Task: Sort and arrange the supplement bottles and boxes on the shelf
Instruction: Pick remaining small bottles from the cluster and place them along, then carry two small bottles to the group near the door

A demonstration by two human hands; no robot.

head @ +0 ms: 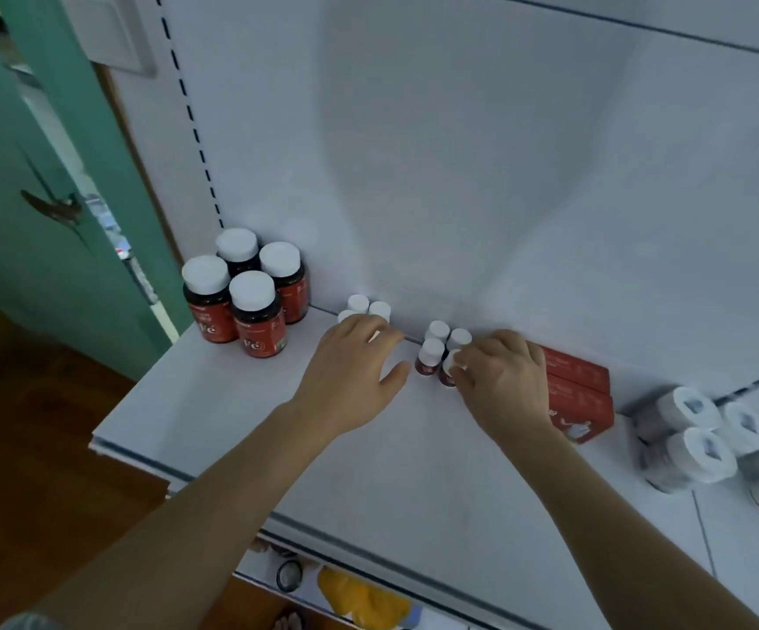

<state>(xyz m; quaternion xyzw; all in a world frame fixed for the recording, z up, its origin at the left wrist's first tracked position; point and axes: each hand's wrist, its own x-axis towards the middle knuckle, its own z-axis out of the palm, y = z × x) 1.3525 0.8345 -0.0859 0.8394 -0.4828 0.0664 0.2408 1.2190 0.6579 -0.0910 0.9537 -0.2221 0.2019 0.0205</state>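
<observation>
Several large dark bottles (250, 293) with white caps and red labels stand at the shelf's back left. A cluster of small white-capped bottles (361, 306) sits against the back wall; my left hand (355, 361) lies over its front bottles with fingers curled, and what it holds is hidden. A second cluster of small bottles (434, 345) stands to the right. My right hand (500, 370) pinches the front right bottle of that cluster (448, 377). Red boxes (580, 388) lie stacked just behind my right hand.
The white shelf (232, 402) has a front edge at the lower left. Wrapped packs of white-lidded jars (696, 438) stand at the right. A green door with a handle (50, 206) is at the left. Yellow items (359, 593) lie on a lower shelf.
</observation>
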